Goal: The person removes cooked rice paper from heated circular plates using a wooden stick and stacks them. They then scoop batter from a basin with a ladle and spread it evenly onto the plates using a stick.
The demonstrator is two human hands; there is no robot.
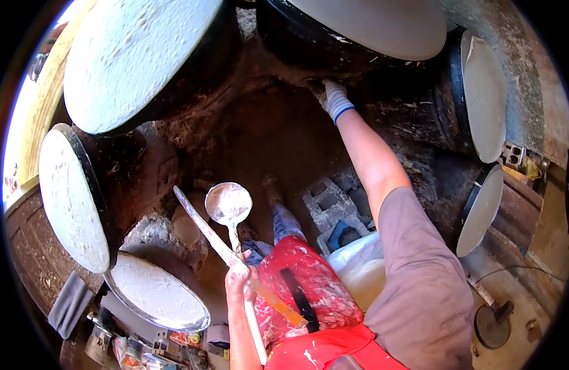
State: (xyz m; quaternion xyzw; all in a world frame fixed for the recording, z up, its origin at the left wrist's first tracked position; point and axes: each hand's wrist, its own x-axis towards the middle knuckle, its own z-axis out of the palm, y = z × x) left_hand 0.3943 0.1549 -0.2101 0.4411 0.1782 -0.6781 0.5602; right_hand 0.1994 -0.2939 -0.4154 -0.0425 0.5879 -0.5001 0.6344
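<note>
My bare left hand [237, 282] is closed round two handles in front of the red, white-smeared apron [297, 277]. One belongs to a ladle [229, 205], its round bowl coated whitish. The other is a long flat wooden paddle [204, 222], white-crusted at its upper end and bare wood below; it crosses the ladle's handle. My right hand [335, 100], in a pale knit glove with a blue cuff, reaches far forward beneath the rim of a large black round pan [383, 24] with a smooth white top. Its fingertips are in shadow, so what they touch is unclear.
More round dark-sided pans with white tops ring me: a bubbly one [139, 55] ahead left, one [72, 200] at left, two at right [485, 98]. A white-covered round tray [158, 293] is lower left. Concrete blocks [334, 206] and a white sack [361, 259] lie by my legs.
</note>
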